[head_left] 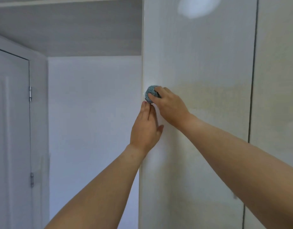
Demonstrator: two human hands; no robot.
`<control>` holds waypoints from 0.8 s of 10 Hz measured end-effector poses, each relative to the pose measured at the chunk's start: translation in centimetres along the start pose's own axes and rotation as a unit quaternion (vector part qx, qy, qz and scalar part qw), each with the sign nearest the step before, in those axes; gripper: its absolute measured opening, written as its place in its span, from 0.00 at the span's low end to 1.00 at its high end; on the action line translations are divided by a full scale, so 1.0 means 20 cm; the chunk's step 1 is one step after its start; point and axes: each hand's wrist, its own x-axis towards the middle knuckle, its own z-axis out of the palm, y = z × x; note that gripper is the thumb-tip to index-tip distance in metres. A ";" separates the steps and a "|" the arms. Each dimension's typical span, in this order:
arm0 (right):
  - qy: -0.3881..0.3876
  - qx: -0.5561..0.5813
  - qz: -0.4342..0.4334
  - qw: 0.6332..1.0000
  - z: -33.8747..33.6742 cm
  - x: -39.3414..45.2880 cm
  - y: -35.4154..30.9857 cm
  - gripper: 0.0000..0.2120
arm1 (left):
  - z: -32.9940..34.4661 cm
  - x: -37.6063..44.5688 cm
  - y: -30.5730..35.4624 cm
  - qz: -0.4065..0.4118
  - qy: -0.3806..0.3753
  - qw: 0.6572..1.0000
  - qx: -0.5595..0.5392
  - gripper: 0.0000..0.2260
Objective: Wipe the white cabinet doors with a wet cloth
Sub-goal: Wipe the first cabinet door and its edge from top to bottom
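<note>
Blue-grey, knobbly cloth point(150, 93), bunched into a small wad, is gripped by the right hand point(170, 108), whose fingers are curled over its top and right side while it is pressed against the white cabinet door point(200, 76). The wad is held at the door's left edge, about mid-height in the view, with a darker patch of the fabric showing at its lower end. Directly beneath it, the left hand point(146, 129) is laid flat on the same door edge, its fingers straight and together and pointing upward; nothing is held in it, and its fingertips are seen just at, or touching, the underside of the cloth. The thumb is spread to the right across the door face. Both bare forearms are extended up from the bottom of the view, the right one crossing the door from the lower right.

A bright, blurred reflection of a light is seen near the top of the glossy door. To the right, a dark vertical gap point(252, 90) separates this door from a second cabinet door point(277, 96). To the left of the cabinet, a pale wall point(93, 113) is visible below a grey ceiling point(68, 30), and farther left a white room door point(10, 129) with two metal hinges point(30, 94) is set in its frame.
</note>
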 end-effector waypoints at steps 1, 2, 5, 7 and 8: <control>0.072 -0.083 0.088 0.990 -0.06 -0.02 0.19 0.11 | -0.03 0.01 0.03 -0.016 -0.004 1.000 0.003 0.43; 0.100 -0.023 0.325 0.940 -0.14 0.02 0.18 0.05 | -0.05 0.08 0.08 -0.031 -0.023 0.999 -0.003 0.44; 0.008 0.005 0.162 0.987 -0.15 -0.24 0.35 0.07 | -0.02 0.10 0.13 -0.074 -0.037 0.997 0.002 0.45; 0.153 -0.008 0.462 0.874 -0.26 -0.29 0.52 0.02 | -0.01 0.12 0.22 -0.111 -0.043 0.993 -0.003 0.50; 0.002 0.032 0.220 0.975 -0.17 -0.19 0.31 0.14 | 0.02 0.12 0.29 -0.140 -0.038 0.989 0.012 0.57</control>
